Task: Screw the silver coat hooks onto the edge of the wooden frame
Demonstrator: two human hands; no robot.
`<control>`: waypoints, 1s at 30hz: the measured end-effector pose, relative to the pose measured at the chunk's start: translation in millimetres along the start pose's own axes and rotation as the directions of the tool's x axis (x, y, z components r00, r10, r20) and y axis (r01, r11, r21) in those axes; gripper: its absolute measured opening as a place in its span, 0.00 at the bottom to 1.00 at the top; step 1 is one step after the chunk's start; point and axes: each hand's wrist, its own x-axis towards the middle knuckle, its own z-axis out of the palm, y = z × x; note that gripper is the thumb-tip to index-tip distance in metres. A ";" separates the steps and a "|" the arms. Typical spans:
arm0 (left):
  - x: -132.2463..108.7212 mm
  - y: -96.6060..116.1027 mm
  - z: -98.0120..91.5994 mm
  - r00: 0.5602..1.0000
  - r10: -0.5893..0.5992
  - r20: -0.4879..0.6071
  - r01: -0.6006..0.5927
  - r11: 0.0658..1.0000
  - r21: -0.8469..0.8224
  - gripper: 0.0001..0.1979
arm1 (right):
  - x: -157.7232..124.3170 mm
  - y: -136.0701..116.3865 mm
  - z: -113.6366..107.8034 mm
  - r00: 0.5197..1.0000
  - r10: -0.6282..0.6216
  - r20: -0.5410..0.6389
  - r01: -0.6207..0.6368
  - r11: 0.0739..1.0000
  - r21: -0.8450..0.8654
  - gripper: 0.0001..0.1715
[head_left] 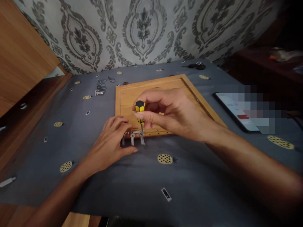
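Screwdriver [140, 108] near upright, its tip down at the rightmost metal bracket [142, 139], seven o'clock on the wooden board [124, 104]; should the shaft tilt, it could skid toward the left hand [112, 140]! Yellow-and-black handle, slim metal shaft. The right hand's [176, 115] grip is pinched closed round that handle; the left, at eight o'clock, curves half-open about the bracket row (touching? can't tell). Farther out: loose metal pieces [100, 92] at ten, phone [236, 112] at three.

Upright yellow-black screwdriver [140, 108] at bracket [142, 139]
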 end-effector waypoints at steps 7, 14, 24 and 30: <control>0.7 -1.1 1.5 1.000 0.006 -0.007 -0.006 1.000 -0.011 0.25 | 0.0 0.0 -1.3 1.000 -0.013 0.003 0.013 1.000 -0.021 0.15; -0.1 -1.3 2.1 1.000 0.015 -0.005 -0.015 1.000 -0.008 0.26 | 0.2 0.3 -1.1 1.000 -0.019 0.000 0.019 0.999 -0.042 0.15; -0.3 -3.0 2.7 0.999 0.032 0.004 -0.032 0.999 -0.003 0.22 | -0.2 0.1 -0.3 1.000 -0.026 0.000 0.026 1.000 -0.012 0.16; 0.8 -0.9 2.1 1.000 0.014 0.000 -0.014 1.000 -0.003 0.19 | 0.9 0.1 -0.2 1.000 -0.029 0.005 0.029 0.999 0.015 0.15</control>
